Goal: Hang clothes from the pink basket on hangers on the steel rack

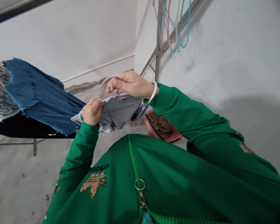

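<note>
At twelve o'clock the right hand (133,84) arches, fingers curled round the pink hanger (106,80), while at nine the left hand (92,111) clenches the grey shirt (121,111), which hangs just inward.

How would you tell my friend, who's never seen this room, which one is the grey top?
Find the big green jacket and follow its sleeves to the hands. The left hand grips the grey top, and the right hand holds its pink hanger. Unlike the blue garment at the picture's left, it's grey and held.
</note>
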`<action>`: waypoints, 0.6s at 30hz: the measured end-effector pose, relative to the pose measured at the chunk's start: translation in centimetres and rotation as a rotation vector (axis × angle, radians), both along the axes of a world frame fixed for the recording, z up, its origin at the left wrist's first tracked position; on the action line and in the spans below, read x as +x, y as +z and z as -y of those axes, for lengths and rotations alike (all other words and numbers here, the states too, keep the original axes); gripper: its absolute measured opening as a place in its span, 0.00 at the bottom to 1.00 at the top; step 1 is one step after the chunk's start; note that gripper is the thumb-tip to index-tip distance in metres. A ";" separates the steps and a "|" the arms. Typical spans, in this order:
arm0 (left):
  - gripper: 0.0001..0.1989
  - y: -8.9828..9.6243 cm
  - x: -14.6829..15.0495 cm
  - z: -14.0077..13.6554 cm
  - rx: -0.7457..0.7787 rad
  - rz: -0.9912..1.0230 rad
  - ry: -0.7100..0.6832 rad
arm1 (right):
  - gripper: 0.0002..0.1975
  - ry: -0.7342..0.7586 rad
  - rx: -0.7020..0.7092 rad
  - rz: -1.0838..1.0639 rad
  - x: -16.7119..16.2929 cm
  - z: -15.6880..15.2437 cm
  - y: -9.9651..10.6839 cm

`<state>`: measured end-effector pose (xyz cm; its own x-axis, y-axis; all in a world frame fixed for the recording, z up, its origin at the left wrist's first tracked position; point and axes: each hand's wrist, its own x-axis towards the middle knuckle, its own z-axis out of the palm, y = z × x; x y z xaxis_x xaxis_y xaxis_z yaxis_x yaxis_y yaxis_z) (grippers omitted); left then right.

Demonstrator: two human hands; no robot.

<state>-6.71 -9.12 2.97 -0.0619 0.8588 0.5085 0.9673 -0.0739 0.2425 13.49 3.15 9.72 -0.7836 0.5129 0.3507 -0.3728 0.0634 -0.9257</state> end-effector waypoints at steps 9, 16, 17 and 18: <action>0.27 -2.2 3.6 -0.1 -0.093 -0.083 0.229 | 0.20 0.001 -0.027 -0.065 -2.2 0.9 -2.0; 0.11 -0.6 3.1 -0.6 -0.294 -0.147 0.323 | 0.19 -0.174 0.121 0.040 -2.0 0.6 -1.8; 0.11 -0.2 2.8 -0.3 -0.303 -0.162 0.324 | 0.19 -0.199 0.138 0.061 -2.0 0.5 -2.1; 0.11 0.1 2.6 0.0 -0.310 -0.181 0.322 | 0.19 -0.219 0.146 0.078 -1.9 0.3 -2.4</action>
